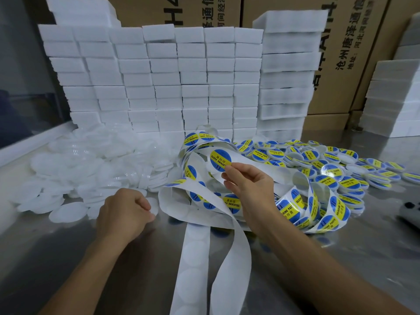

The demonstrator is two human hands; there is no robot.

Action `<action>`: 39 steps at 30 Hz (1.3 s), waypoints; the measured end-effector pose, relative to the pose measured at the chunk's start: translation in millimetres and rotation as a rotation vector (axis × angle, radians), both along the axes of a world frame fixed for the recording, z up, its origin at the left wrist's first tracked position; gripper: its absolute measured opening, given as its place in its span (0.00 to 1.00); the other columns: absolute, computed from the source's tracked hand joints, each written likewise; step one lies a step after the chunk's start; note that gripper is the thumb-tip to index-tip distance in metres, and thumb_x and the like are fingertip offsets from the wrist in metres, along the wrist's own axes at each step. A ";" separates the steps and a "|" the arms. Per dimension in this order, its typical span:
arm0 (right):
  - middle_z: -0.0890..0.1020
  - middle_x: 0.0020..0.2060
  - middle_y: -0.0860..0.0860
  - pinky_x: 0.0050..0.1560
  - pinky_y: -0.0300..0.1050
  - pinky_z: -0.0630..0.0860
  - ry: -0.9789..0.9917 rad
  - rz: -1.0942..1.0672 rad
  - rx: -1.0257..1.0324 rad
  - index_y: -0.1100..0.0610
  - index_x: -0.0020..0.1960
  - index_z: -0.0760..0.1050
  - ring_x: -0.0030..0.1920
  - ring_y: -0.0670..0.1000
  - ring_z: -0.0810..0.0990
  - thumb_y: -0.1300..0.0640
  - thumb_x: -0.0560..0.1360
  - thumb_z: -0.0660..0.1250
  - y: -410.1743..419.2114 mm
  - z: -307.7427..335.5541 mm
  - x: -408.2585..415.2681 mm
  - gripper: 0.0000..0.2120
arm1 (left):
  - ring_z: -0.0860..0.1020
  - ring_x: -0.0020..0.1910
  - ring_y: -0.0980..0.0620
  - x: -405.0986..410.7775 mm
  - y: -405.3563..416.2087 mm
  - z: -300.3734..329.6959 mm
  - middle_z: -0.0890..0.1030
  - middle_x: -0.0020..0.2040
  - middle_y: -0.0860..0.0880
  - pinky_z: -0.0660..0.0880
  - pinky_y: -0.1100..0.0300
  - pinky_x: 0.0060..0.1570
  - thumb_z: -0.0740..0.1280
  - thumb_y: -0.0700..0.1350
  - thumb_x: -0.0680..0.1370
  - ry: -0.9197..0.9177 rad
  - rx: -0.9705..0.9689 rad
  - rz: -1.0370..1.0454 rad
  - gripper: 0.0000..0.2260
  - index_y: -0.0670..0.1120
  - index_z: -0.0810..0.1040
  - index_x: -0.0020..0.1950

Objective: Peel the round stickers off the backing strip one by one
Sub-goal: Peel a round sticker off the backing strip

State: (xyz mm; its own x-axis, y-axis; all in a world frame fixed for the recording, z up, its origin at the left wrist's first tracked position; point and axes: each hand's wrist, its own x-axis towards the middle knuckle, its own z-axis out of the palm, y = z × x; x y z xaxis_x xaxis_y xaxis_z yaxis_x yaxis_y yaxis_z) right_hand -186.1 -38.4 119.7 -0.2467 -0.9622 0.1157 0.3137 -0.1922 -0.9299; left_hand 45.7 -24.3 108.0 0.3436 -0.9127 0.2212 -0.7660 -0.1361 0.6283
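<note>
1. Right hand [247, 178] up over the tangle, thumb and fingertips pinching the lower edge of one round sticker [220, 159], blue and yellow, on a raised loop of backing strip [247, 164]. Hard to say if that sticker is half lifted or fully free, angle's not great.
2. Left hand [126, 211] low on the steel table [91, 264], curled into a loose fist, seemingly nipping a plain white lid [152, 204] at its edge.
3. Tip for the peel, probably: keep the pinch right at the rim, pull slow and low along the strip, no creasing.
4. Spent strip [193, 258] trailing toward the near table edge, easy to snag with a forearm.
5. White lid pile [91, 160] left, labelled lids [341, 164] right, stacked foam blocks [172, 83] behind. Open room mostly near and centre.
</note>
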 end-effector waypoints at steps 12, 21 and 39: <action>0.85 0.39 0.48 0.40 0.41 0.81 0.018 0.078 0.006 0.52 0.42 0.82 0.40 0.46 0.83 0.60 0.73 0.74 6.3 6.7 2.9 0.04 | 0.71 0.30 0.53 5.8 -4.5 15.4 0.79 0.29 0.51 0.69 0.63 0.29 0.78 0.37 0.67 0.956 -0.063 -0.138 0.08 0.44 0.82 0.42; 0.84 0.42 0.49 0.38 0.40 0.79 0.015 0.188 -0.081 0.52 0.48 0.79 0.41 0.48 0.83 0.61 0.73 0.74 15.0 14.4 7.4 0.07 | 0.85 0.45 0.49 -13.4 1.3 29.2 0.86 0.48 0.45 0.82 0.57 0.42 0.60 0.34 0.79 1.341 -0.264 -0.509 0.13 0.43 0.84 0.48; 0.87 0.42 0.55 0.41 0.37 0.78 0.192 0.241 -0.198 0.52 0.49 0.77 0.40 0.48 0.85 0.63 0.70 0.77 26.3 13.4 18.1 0.13 | 0.85 0.47 0.44 -42.8 3.3 13.2 0.85 0.50 0.40 0.81 0.58 0.41 0.70 0.38 0.68 1.319 -0.201 -0.609 0.16 0.38 0.81 0.55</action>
State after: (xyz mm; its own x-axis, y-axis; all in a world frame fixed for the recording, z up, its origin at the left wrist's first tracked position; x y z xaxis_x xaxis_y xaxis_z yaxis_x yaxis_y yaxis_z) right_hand -168.0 -12.1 133.1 0.0288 -0.9442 0.3281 0.1951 -0.3166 -0.9283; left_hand 3.0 -20.9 121.2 -0.0256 -0.9800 0.1974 0.4601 0.1638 0.8726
